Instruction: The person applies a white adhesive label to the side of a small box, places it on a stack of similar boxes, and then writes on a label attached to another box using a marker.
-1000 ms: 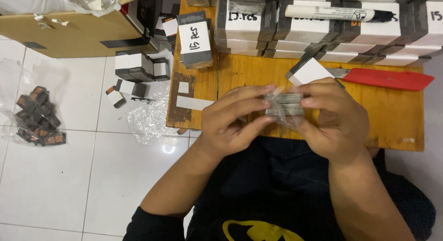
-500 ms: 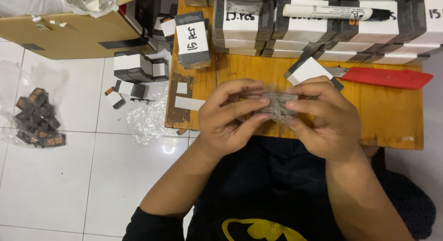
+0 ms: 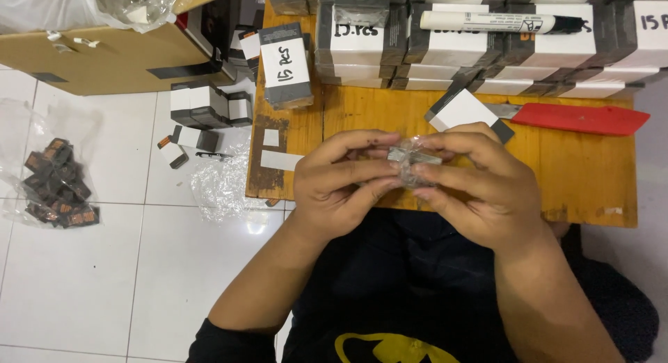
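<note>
Single head-worn view, looking steeply down from above the person's chest. Landmark: small orange-brown wooden table (image 3: pixel 584 175), top edge of frame farthest from the wearer. Camera sits close; table fills the upper right, white tiled floor (image 3: pixel 104 279) lies left of the table. No second view to overlap.

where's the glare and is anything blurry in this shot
Head view: light glints off the white floor tile beside the crumpled plastic wrap; the small clear-wrapped packet between the left hand and right hand looks soft; the wooden table is evenly lit, edges sharp.
</note>
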